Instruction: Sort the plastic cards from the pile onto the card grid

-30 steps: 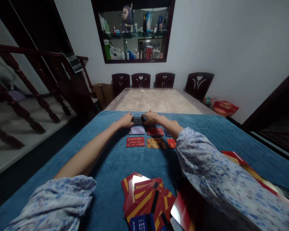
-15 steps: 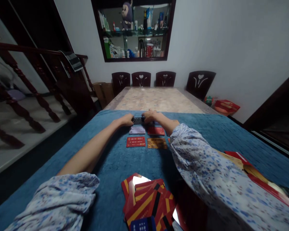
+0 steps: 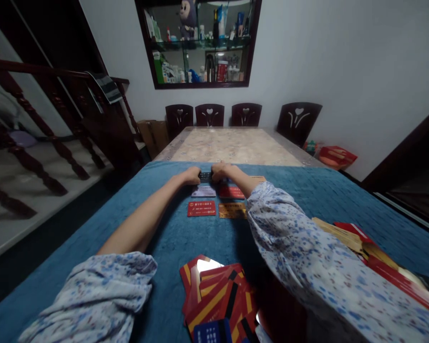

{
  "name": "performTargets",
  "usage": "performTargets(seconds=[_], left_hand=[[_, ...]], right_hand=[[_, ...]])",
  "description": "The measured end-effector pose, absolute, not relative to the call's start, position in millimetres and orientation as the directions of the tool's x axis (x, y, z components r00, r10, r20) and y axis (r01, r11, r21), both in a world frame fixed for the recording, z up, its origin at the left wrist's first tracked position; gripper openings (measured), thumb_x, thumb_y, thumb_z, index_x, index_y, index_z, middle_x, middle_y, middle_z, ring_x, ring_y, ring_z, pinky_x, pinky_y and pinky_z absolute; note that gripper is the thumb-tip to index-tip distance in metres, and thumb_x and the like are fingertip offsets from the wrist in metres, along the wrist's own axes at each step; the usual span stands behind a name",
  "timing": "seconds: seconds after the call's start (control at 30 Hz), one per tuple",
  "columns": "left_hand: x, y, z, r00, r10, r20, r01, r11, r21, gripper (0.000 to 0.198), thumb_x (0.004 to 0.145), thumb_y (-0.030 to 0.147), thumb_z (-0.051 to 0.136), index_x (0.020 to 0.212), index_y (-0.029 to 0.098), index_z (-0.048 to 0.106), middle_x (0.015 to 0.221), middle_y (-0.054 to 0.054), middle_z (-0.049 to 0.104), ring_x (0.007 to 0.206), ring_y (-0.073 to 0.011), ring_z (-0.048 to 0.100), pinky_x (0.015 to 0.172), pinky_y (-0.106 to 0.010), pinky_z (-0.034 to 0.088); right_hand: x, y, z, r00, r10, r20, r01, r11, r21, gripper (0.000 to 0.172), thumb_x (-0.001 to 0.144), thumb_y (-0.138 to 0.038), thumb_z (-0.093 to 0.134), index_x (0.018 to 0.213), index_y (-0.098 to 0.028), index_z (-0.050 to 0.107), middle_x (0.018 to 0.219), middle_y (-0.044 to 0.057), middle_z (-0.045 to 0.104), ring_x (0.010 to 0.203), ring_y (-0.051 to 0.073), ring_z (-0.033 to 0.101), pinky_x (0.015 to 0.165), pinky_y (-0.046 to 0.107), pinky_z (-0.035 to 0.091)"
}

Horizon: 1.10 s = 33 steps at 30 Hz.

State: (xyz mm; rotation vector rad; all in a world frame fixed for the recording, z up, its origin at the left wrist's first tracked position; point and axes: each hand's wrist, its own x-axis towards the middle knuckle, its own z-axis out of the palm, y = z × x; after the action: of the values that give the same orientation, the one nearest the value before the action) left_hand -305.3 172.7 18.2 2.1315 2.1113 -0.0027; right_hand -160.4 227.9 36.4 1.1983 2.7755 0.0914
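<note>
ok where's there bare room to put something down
Bare: the tabletop between the blue cloth and the chairs; the cloth between the card rows and the card heap. Crowded: the heap, the rows, around the red papers.

My left arm (image 3: 143,215) and right arm (image 3: 243,180) are pointing inward at the black card (image 3: 206,177); my left grip (image 3: 192,176) is holding its left end, my right grip (image 3: 219,172) is holding its right end, both sets of fingers bending.
</note>
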Motion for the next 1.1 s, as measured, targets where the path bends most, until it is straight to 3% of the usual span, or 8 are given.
performTargets(seconds=[0.1, 0.3, 0.47, 0.6, 0.87, 1.1], left_hand=[[-305, 173, 17, 0.013, 0.996, -0.091, 0.995, -0.004, 0.103, 0.035, 0.065, 0.012, 0.060, 0.098, 0.015, 0.068, 0.096, -0.007, 0.071, 0.091, -0.0230, 0.066, 0.080, -0.029, 0.053], [-307, 167, 13, 0.001, 1.000, -0.002, 0.994, -0.001, 0.108, 0.051, 0.066, 0.017, 0.064, 0.117, 0.017, 0.060, 0.115, -0.009, 0.066, 0.112, -0.0269, 0.059, 0.093, -0.032, 0.050], [-312, 159, 10, -0.035, 0.998, 0.052, 0.990, 0.028, 0.141, 0.059, 0.067, 0.018, 0.065, 0.125, 0.012, 0.054, 0.124, -0.014, 0.058, 0.116, -0.0287, 0.057, 0.096, -0.032, 0.048], [-308, 145, 7, -0.052, 0.992, 0.117, 0.984, 0.030, 0.177, 0.061, 0.067, 0.012, 0.060, 0.128, 0.013, 0.051, 0.127, -0.014, 0.054, 0.118, -0.0276, 0.055, 0.098, -0.034, 0.047], [-280, 115, 15, -0.063, 0.974, 0.216, 0.986, 0.027, 0.165, 0.056, 0.074, 0.005, 0.050, 0.130, 0.014, 0.050, 0.131, -0.018, 0.049, 0.127, -0.0318, 0.047, 0.104, -0.048, 0.043], [-249, 93, 16, 0.036, 0.952, 0.303, 0.983, -0.089, 0.162, 0.039, 0.084, 0.010, 0.045, 0.121, 0.015, 0.058, 0.130, -0.016, 0.051, 0.126, -0.0294, 0.048, 0.100, -0.047, 0.044]], right_hand=[[-161, 227, 35, -0.646, 0.754, -0.124, 0.741, 0.657, 0.139, 0.046, 0.064, -0.024, 0.071, 0.110, -0.017, 0.073, 0.112, 0.015, 0.071, 0.120, 0.036, 0.055, 0.091, 0.046, 0.050], [-152, 220, 43, -0.678, 0.727, -0.109, 0.705, 0.685, 0.183, 0.049, 0.066, -0.029, 0.072, 0.115, -0.021, 0.069, 0.130, 0.015, 0.062, 0.129, 0.038, 0.044, 0.100, 0.056, 0.038], [-134, 213, 48, -0.730, 0.683, -0.040, 0.661, 0.719, 0.216, 0.053, 0.073, -0.035, 0.069, 0.124, -0.020, 0.065, 0.133, 0.018, 0.058, 0.127, 0.039, 0.042, 0.097, 0.057, 0.036], [-115, 207, 50, -0.754, 0.657, 0.023, 0.644, 0.731, 0.226, 0.047, 0.079, -0.033, 0.063, 0.124, -0.023, 0.065, 0.131, 0.016, 0.059, 0.124, 0.037, 0.041, 0.095, 0.054, 0.037], [-74, 180, 57, -0.796, 0.593, 0.120, 0.605, 0.773, 0.192, 0.029, 0.088, -0.027, 0.053, 0.110, -0.020, 0.071, 0.119, 0.016, 0.066, 0.117, 0.034, 0.045, 0.088, 0.045, 0.034], [-31, 148, 60, -0.798, 0.578, 0.172, 0.603, 0.771, 0.205, 0.029, 0.093, -0.022, 0.044, 0.100, -0.018, 0.072, 0.108, 0.015, 0.070, 0.110, 0.031, 0.047, 0.081, 0.040, 0.030]])
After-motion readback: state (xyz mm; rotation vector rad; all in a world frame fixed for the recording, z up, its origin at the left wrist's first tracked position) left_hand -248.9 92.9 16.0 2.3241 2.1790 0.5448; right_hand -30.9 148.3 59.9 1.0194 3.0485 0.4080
